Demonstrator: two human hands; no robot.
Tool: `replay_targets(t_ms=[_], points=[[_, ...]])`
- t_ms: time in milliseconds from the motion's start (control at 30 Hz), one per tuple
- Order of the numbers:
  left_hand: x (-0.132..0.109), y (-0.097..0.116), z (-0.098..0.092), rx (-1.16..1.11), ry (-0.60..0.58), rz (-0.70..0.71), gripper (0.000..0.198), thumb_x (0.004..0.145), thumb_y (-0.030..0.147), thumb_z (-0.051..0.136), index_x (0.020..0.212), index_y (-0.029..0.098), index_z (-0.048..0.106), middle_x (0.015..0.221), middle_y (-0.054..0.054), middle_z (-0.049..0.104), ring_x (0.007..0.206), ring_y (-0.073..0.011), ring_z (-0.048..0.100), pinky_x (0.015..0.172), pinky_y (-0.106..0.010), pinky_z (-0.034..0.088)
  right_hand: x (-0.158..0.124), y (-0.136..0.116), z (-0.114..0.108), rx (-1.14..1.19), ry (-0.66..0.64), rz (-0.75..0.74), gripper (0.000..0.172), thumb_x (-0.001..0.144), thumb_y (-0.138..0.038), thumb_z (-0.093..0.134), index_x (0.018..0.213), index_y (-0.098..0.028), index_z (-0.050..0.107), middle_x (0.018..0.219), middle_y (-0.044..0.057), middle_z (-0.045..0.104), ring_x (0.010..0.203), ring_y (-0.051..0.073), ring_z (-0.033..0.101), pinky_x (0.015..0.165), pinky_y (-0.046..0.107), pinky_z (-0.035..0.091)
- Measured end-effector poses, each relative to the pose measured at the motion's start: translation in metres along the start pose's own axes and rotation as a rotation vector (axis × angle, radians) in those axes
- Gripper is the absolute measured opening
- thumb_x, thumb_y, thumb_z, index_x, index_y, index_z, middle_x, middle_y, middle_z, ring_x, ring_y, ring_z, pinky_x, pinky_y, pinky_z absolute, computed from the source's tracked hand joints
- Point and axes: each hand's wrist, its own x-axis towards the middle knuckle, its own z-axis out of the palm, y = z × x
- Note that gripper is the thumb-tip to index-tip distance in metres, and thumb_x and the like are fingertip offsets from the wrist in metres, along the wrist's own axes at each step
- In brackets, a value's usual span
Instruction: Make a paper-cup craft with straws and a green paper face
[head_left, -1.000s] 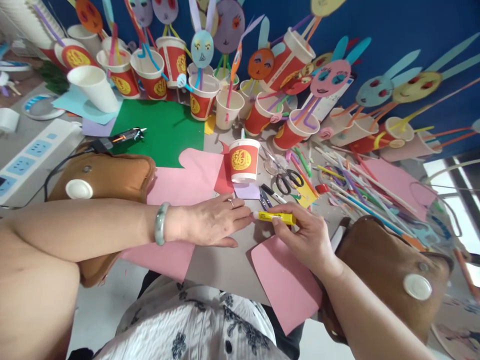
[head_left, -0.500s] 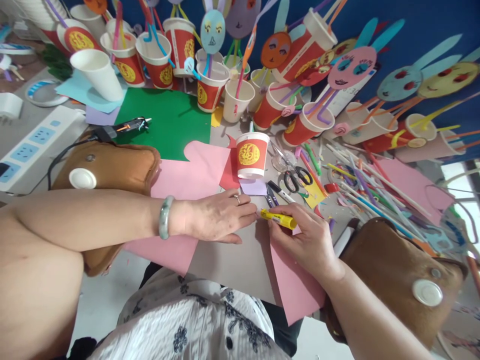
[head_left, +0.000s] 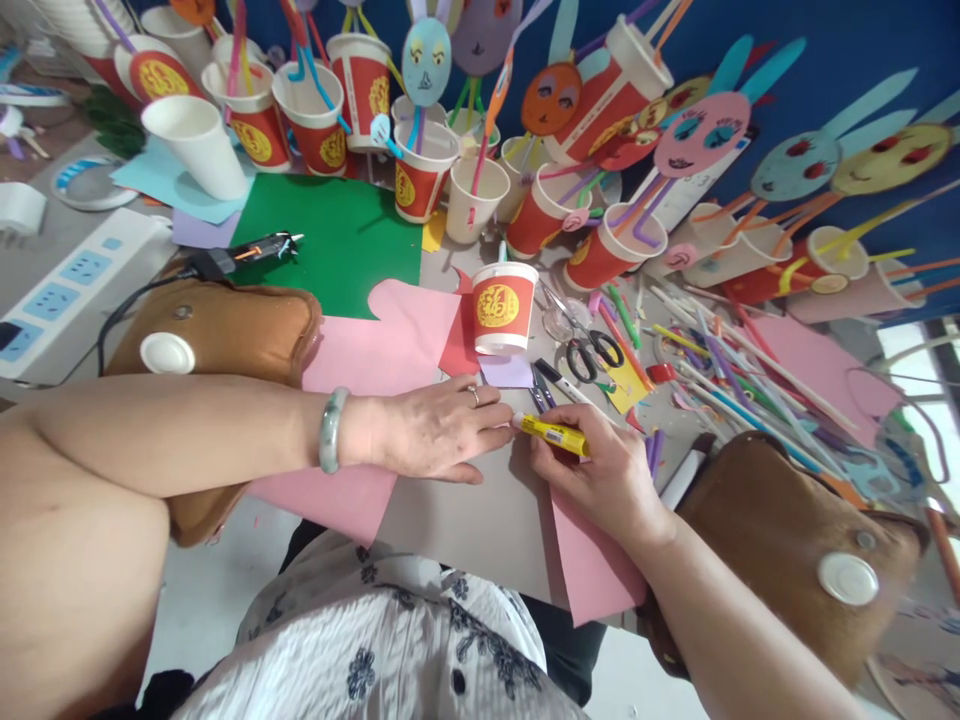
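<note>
My right hand (head_left: 604, 482) is closed round a yellow glue stick (head_left: 553, 435), whose white tip points left at the fingertips of my left hand (head_left: 435, 432). My left hand lies flat on the table with fingers stretched out, wearing a ring and a pale green bangle (head_left: 330, 430). The fingers press down on something small that I cannot make out. A pink paper sheet (head_left: 592, 570) lies under my right wrist. Just beyond the hands stands a red paper cup (head_left: 502, 310) on a larger pink sheet (head_left: 390, 340).
Scissors (head_left: 592, 355), pens and several straws (head_left: 720, 380) litter the table at right. Rows of red cups with paper rabbit faces (head_left: 420, 160) fill the back. A green sheet (head_left: 330, 245), a glue gun (head_left: 255, 250), a power strip (head_left: 67, 290) and two brown cushions (head_left: 225, 330) (head_left: 795, 540) flank me.
The camera view shifted slightly down and left. My right hand with the glue stick slid left over the pink sheet, toward my left fingertips. My left hand stayed put.
</note>
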Motion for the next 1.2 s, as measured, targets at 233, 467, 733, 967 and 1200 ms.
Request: replay_targets(t_ms=[233, 467, 733, 967, 1200], points=[[0.001, 0.0014, -0.0013, 0.008, -0.05, -0.013, 0.049, 0.094, 0.049, 0.062, 0.125, 0.011, 0.059, 0.119, -0.016, 0.061, 0.109, -0.0305, 0.052, 0.091, -0.042, 0.039, 0.0002, 0.0023, 0.0007, -0.007, 0.008, -0.059, 0.009, 0.086, -0.027, 0.063, 0.093, -0.024, 0.059, 0.078, 0.002, 0.073, 0.061, 0.016, 0.068, 0.055, 0.027, 0.05], [0.0011, 0.0026, -0.0043, -0.011, -0.034, -0.024, 0.047, 0.093, 0.048, 0.064, 0.124, 0.012, 0.058, 0.117, -0.015, 0.061, 0.109, -0.0302, 0.053, 0.091, -0.042, 0.039, -0.0008, 0.0032, 0.0023, -0.023, 0.027, -0.048, 0.008, 0.086, -0.028, 0.063, 0.091, -0.024, 0.058, 0.073, 0.001, 0.071, 0.056, 0.015, 0.065, 0.052, 0.026, 0.048], [-0.0011, 0.0035, -0.0045, -0.008, 0.036, -0.018, 0.048, 0.09, 0.046, 0.068, 0.119, 0.009, 0.061, 0.115, -0.015, 0.062, 0.108, -0.0305, 0.055, 0.094, -0.042, 0.04, 0.0002, 0.0029, 0.0079, -0.047, 0.094, -0.091, 0.011, 0.088, -0.032, 0.064, 0.088, -0.022, 0.06, 0.064, -0.001, 0.067, 0.05, 0.014, 0.062, 0.048, 0.025, 0.046], [-0.0025, 0.0023, -0.0023, -0.028, 0.052, -0.017, 0.05, 0.091, 0.046, 0.068, 0.126, 0.011, 0.059, 0.116, -0.015, 0.062, 0.109, -0.0295, 0.055, 0.093, -0.041, 0.039, 0.0015, -0.0002, 0.0053, 0.037, 0.191, -0.083, 0.012, 0.082, -0.022, 0.068, 0.088, -0.023, 0.057, 0.067, -0.002, 0.069, 0.049, 0.012, 0.06, 0.049, 0.024, 0.047], [-0.0004, 0.0034, -0.0052, 0.008, 0.01, -0.025, 0.048, 0.091, 0.049, 0.067, 0.12, 0.012, 0.061, 0.115, -0.014, 0.062, 0.11, -0.0299, 0.054, 0.094, -0.042, 0.039, -0.0005, 0.0023, 0.009, 0.007, 0.1, -0.116, 0.009, 0.087, -0.027, 0.067, 0.089, -0.022, 0.06, 0.065, -0.002, 0.067, 0.048, 0.012, 0.059, 0.047, 0.024, 0.045]])
